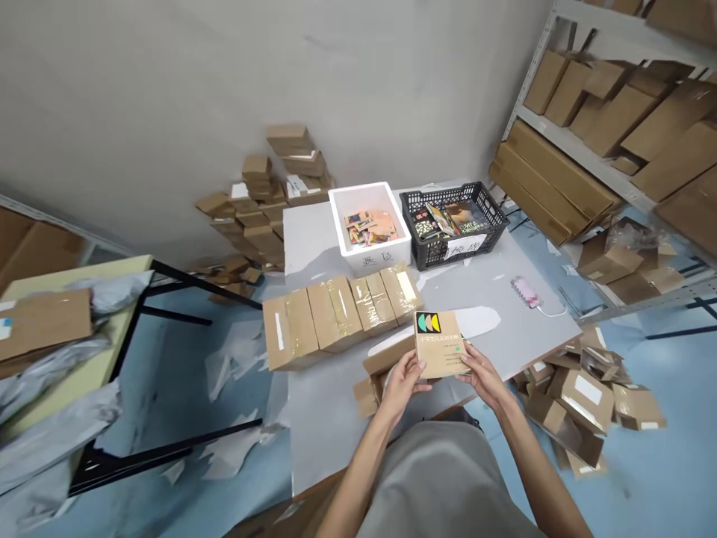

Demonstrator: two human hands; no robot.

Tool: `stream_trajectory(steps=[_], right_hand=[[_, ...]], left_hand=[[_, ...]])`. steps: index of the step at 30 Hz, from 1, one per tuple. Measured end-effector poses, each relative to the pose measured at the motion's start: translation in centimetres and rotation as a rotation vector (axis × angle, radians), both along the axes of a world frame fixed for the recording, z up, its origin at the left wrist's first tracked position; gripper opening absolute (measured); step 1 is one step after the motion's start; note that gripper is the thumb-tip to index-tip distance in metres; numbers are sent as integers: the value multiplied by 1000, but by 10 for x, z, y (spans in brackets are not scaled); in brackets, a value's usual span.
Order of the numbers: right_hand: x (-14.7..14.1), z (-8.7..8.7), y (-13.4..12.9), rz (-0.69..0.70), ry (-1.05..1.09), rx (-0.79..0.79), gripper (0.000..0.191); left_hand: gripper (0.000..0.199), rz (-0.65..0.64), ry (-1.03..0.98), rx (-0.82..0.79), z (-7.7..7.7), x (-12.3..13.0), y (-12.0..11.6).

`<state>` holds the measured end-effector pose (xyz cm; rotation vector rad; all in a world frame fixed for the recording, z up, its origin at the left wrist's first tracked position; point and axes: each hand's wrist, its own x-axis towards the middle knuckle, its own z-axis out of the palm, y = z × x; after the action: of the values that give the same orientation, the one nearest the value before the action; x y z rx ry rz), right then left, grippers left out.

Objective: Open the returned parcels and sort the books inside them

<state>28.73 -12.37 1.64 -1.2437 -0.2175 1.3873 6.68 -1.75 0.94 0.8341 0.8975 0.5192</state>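
A tan book (440, 351) with a black, green and yellow patch on its cover is held up in front of me, above the table's near edge. My left hand (402, 382) grips its lower left corner, and my right hand (480, 372) has hold of its right side. Behind the book and my left hand lies an open cardboard box (389, 359), partly hidden, with a flap sticking out to the left. Beyond it, several taped cardboard boxes (336, 314) stand in a row.
On the grey table (325, 433) stand a white bin (367, 258) of small packets and a black crate (448, 250) holding books. A blurred pink device (525, 292) with a cable lies to the right. Discarded boxes (582, 396) cover the floor at right; shelves (594, 142) rise behind.
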Motion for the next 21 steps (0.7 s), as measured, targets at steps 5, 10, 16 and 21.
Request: stream_trajectory(steps=[5, 10, 16, 21], right_hand=[[61, 5, 33, 79, -18, 97, 95], [125, 17, 121, -19, -128, 250, 76], [183, 53, 278, -210, -82, 363, 45], [199, 31, 322, -299, -3, 98, 11]], left_hand=[[77, 22, 7, 138, 4, 58, 37], [74, 167, -68, 247, 21, 135, 115], [52, 379, -56, 368, 83, 216, 235], [42, 540, 204, 583, 67, 183, 229]])
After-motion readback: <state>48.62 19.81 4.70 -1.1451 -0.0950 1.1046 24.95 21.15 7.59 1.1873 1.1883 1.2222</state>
